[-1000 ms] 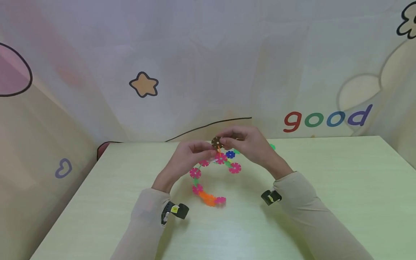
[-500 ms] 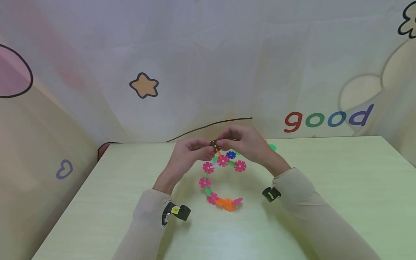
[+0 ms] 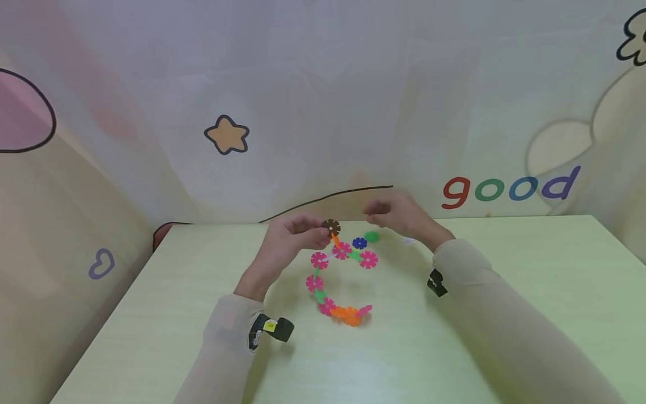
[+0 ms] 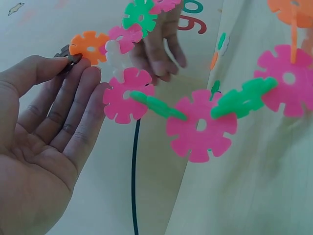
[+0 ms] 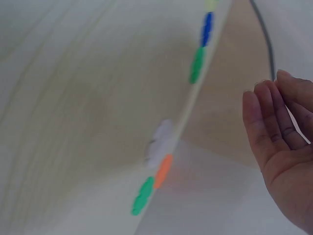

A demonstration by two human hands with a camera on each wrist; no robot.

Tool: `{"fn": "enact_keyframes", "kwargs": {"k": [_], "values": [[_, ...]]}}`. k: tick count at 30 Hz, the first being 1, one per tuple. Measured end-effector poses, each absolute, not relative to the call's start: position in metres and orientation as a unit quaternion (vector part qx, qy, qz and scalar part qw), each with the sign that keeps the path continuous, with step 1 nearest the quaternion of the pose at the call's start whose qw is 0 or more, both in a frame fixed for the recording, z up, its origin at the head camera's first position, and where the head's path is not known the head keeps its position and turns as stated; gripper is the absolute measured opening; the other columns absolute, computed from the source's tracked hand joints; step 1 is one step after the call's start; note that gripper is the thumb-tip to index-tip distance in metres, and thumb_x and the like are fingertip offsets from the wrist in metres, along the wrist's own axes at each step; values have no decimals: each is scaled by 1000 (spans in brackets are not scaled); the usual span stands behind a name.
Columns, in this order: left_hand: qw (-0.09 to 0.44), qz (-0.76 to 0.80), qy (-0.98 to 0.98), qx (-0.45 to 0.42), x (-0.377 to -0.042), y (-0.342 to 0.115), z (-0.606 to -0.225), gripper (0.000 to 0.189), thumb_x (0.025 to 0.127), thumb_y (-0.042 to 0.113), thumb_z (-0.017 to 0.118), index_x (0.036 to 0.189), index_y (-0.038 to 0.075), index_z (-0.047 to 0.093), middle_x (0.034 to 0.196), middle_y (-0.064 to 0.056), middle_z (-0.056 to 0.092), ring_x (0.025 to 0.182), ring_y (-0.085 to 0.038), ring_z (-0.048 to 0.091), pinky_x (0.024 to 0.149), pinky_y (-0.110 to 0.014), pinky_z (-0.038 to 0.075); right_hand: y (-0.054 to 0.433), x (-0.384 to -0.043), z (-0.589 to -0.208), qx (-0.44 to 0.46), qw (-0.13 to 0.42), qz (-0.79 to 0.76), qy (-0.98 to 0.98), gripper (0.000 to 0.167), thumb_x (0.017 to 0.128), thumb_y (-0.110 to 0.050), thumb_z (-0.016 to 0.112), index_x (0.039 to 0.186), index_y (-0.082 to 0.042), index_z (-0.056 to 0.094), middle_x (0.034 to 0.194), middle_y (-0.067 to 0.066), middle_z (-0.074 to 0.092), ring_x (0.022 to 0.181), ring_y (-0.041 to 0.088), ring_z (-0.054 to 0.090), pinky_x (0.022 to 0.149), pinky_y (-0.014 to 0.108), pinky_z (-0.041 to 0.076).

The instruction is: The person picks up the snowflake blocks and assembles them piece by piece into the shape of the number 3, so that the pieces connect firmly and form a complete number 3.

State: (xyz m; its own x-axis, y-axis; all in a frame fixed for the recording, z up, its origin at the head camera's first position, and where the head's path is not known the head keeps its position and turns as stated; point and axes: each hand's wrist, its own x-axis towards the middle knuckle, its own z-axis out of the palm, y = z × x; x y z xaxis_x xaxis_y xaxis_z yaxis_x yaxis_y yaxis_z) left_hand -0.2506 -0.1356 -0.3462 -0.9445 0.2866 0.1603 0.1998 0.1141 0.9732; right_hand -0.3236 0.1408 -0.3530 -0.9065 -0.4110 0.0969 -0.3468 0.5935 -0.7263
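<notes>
Between thumb and forefinger my left hand (image 3: pixel 287 241) pinches a brown notched plastic disc (image 3: pixel 331 226). An orange disc (image 4: pixel 89 48) slots into it and joins a pink disc (image 3: pixel 342 250). From there hangs a curved chain of pink, green, white and orange interlocking discs, with a pink disc (image 3: pixel 369 260) on a short side branch and an orange cluster (image 3: pixel 348 316) near its lower end. My right hand (image 3: pixel 401 213) is apart from the chain, to the right of the brown disc. Its fingers are loosely bent, with nothing between them in the right wrist view.
Loose discs lie along the table's back edge: a blue disc (image 3: pixel 359 243), a green disc (image 3: pixel 372 237) and a white disc (image 3: pixel 409 241). An orange disc (image 5: pixel 163 171) and another green one (image 5: pixel 143 196) show farther along. A printed cloth backdrop (image 3: pixel 323 112) rises behind the table.
My right hand has let go of the brown disc and moved right. My left hand still pinches it. The hanging chain swung right, then slightly back left.
</notes>
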Motion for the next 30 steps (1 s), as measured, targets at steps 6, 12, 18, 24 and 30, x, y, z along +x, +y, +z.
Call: {"fn": "enact_keyframes", "kwargs": {"k": [6, 12, 18, 24, 30], "values": [[34, 641, 751, 156, -249, -135, -346, 19, 102, 12, 73, 116, -1, 73, 112, -13, 78, 99, -34, 77, 98, -44, 60, 146, -342, -374, -228, 66, -325, 915, 24, 99, -3, 73, 121, 5, 75, 113, 17, 76, 106, 35, 68, 97, 49, 58], [29, 641, 751, 158, -249, -135, -345, 20, 102, 12, 73, 117, 0, 74, 113, -13, 78, 99, -33, 77, 97, -42, 60, 139, -350, -384, -211, 88, -257, 939, 26, 94, -9, 81, 118, 0, 78, 112, 13, 75, 103, 32, 66, 96, 47, 58], [30, 647, 743, 167, -250, -136, -346, 20, 102, 11, 73, 119, 0, 74, 113, -13, 78, 96, -27, 77, 93, -38, 61, 136, -350, -388, -186, 99, -241, 947, 24, 93, -14, 84, 112, -1, 77, 107, 12, 72, 100, 32, 63, 95, 46, 57], [33, 651, 738, 172, -251, -136, -348, 20, 103, 11, 71, 118, -1, 73, 111, -14, 77, 96, -36, 76, 93, -42, 62, 138, -337, -381, -182, 98, -280, 938, 19, 93, -10, 82, 105, -1, 71, 104, 12, 70, 96, 30, 62, 89, 42, 58], [42, 658, 731, 176, -251, -134, -346, 17, 103, 12, 72, 114, -1, 74, 106, -15, 78, 95, -44, 75, 92, -45, 62, 138, -305, -360, -173, 62, -442, 878, 19, 101, -9, 73, 116, 2, 69, 105, 15, 73, 95, 37, 73, 91, 49, 62]]}}
